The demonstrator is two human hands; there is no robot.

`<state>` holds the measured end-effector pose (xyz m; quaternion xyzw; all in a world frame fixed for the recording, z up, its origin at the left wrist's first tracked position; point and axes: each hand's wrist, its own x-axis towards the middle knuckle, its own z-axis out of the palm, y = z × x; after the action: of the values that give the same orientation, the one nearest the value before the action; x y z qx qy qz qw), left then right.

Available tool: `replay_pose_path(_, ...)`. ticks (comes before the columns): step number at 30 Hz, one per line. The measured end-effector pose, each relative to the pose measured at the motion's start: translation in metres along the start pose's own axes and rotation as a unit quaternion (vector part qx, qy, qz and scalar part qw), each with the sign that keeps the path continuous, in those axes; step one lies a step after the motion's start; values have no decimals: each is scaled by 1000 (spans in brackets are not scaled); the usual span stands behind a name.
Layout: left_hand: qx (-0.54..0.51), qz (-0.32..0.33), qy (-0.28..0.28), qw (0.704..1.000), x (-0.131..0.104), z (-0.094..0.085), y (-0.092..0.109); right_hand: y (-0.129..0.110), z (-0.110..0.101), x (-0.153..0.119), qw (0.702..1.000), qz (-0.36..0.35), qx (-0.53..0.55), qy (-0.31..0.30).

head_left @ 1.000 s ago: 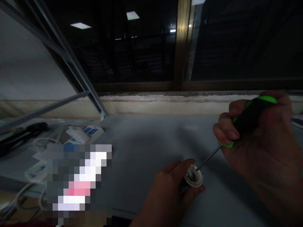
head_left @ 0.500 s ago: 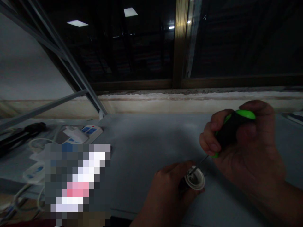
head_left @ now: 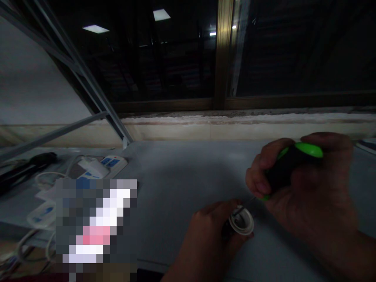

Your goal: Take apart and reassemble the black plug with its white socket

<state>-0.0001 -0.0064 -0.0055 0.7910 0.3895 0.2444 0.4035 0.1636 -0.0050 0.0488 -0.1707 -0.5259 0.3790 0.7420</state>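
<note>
My right hand (head_left: 305, 180) is wrapped round the black and green handle of a screwdriver (head_left: 282, 168), held tilted at the right. Its thin metal shaft slopes down to the left, and the tip goes inside a small round part with a white rim (head_left: 249, 227). That part is hollow, with a dark outer body; what the tip touches inside is too dim to tell. My left hand (head_left: 208, 225) grips the part from the left, thumb and fingers around its body, its open end turned up towards me.
Both hands are over a grey table (head_left: 170, 176). At the left are a white power strip (head_left: 119, 162) with a plugged-in adapter (head_left: 94, 166), tangled cables and a black cord (head_left: 41, 159). A grey metal frame (head_left: 96, 98) rises there. Behind stands a dark window (head_left: 161, 62).
My right hand has turned slightly and shifted a little right and down with the screwdriver handle. The shaft tip stays inside the white-rimmed part; my left hand is nearly still.
</note>
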Motion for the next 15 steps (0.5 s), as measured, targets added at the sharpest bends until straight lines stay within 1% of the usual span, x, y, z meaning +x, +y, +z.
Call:
replay_pose_path(2,-2,4,1,1000,0,1,0,-4,0,0,999,-19,-26,-17)
replay_pose_path(3,-4,3,1,1000,0,1,0,-8,0,1,998,-33,-43,-15)
replay_pose_path(5,-7,-1,1,1000,0,0,1,-17,2,3,994,-58,-88,2)
replay_pose_path(6,-8,-2,2,1000,0,-1,2,-21,3,5,992,-56,-112,14)
replay_pose_path(8,-11,-3,4,1000,0,-2,3,-30,4,6,989,-25,-142,24)
replay_pose_path(10,-12,2,1,1000,0,-4,5,-34,5,8,990,20,-136,17)
replay_pose_path(13,-4,3,-11,1000,1,-4,6,-34,5,9,995,75,-61,-21)
replay_pose_path(15,5,0,-10,1000,2,-3,6,-31,4,11,993,112,-13,-32)
